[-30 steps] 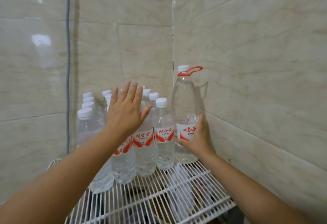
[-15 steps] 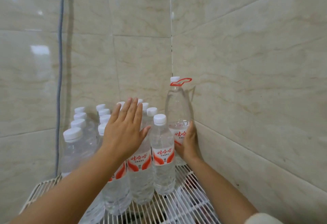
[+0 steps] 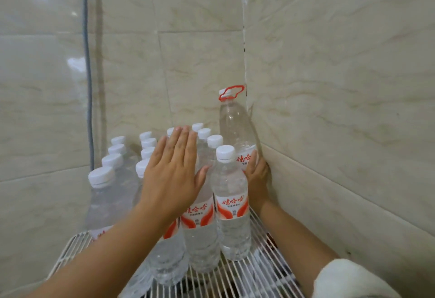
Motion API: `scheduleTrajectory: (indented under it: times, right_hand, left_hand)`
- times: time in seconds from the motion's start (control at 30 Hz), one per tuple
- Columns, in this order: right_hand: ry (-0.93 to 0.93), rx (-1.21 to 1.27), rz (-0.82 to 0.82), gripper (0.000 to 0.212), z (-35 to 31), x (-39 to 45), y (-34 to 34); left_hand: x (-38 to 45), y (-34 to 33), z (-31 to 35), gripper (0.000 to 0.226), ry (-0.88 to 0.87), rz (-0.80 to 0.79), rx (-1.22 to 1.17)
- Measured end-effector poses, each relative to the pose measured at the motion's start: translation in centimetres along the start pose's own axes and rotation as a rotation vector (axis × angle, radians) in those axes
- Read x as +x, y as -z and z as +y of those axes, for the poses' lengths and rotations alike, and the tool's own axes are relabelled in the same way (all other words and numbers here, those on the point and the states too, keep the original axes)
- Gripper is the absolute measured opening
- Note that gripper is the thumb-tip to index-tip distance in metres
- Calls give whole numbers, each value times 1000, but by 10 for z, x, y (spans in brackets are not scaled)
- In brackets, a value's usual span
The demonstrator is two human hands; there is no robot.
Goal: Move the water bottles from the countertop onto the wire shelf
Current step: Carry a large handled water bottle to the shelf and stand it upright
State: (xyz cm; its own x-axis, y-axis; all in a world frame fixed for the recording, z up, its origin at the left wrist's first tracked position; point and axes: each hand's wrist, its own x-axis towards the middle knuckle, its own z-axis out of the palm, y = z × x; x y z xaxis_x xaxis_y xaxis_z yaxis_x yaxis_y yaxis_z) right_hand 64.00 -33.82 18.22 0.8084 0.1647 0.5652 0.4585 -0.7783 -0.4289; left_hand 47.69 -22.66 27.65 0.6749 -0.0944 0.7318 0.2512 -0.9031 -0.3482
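From the head view, small bottles stand upright in rows on the wire shelf, in the tiled corner. The left hand is spread flat, fingers together, against their tops, gripping nothing. The right hand cups the lower side of the tall bottle at far right, beside the wall.

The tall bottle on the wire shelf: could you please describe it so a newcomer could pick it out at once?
Find the corner where the two tiled walls meet above the wire shelf. The tall bottle stands right in that corner, behind the small bottles. It alone towers over them and has a red carry loop at its cap.
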Motion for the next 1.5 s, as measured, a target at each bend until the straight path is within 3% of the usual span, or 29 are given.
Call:
scheduleTrajectory:
  times: [0.07,0.13,0.17,0.23,0.33,0.43,0.6,1.07,1.5]
  right_hand:
    - [-76,-6,-67,39,2,-6,5]
    - [-110,90,-16,75,6,-13,10]
    - [-134,126,-70,84,10,-15,14]
    - [-175,135,-181,85,9,-20,19]
    - [-222,90,-144,85,1,-18,20]
    - [-278,77,-152,82,-3,-18,20]
    - [-441,287,-185,84,-3,-26,20]
    - [-465,423,-138,82,2,-16,3]
    - [-376,179,-207,87,-2,12,-20]
  left_hand:
    - [-2,-3,0,70,13,38,0]
    - [-4,-4,0,66,30,43,14]
    - [-4,-4,0,66,35,44,19]
    - [-5,0,2,68,65,0,-3]
    - [-4,4,3,75,90,-60,-5]
    - [-5,5,7,72,62,-22,51]
    - [2,5,19,77,52,11,41]
    - [-3,-32,41,61,44,280,0]
    - [-4,-37,43,58,46,322,54]
